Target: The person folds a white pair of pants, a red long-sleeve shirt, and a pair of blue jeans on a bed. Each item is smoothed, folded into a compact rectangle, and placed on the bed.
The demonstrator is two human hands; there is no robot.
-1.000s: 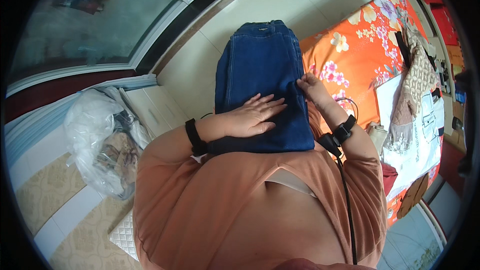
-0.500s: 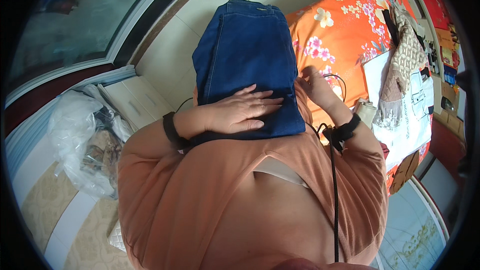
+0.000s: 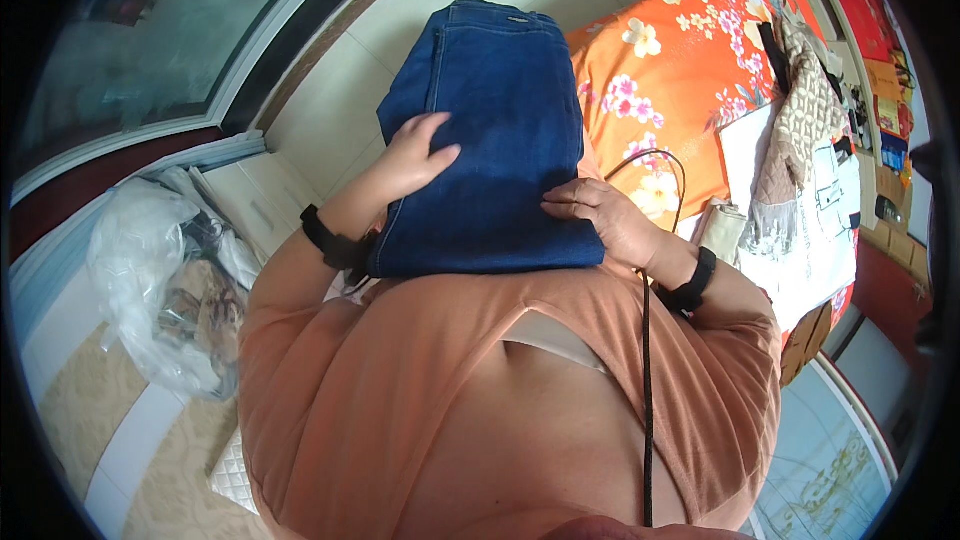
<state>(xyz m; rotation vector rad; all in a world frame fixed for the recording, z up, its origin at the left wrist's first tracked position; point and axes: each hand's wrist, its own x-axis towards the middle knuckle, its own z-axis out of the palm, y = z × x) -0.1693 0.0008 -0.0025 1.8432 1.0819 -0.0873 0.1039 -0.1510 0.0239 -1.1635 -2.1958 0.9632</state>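
Note:
Folded dark blue jeans (image 3: 500, 120) lie across my lap, waistband at the far end and a straight fold close against my body. My left hand (image 3: 412, 158) is open over their left edge, thumb and fingers apart. At the lower right corner, my right hand (image 3: 600, 218) has its fingers together on top of the denim, gripping the edge; its thumb is mostly hidden. Each wrist wears a black band.
To the right is an orange flowered bedcover (image 3: 650, 100) with a patterned knit garment (image 3: 800, 90) and white bags on it. A black cable (image 3: 648, 390) hangs down my front. On the left are a clear plastic bag (image 3: 150, 280) and a white drawer unit (image 3: 265, 195).
My left hand has slid from the middle of the jeans up to their left edge. My right hand has come down from beside the jeans onto their lower right corner.

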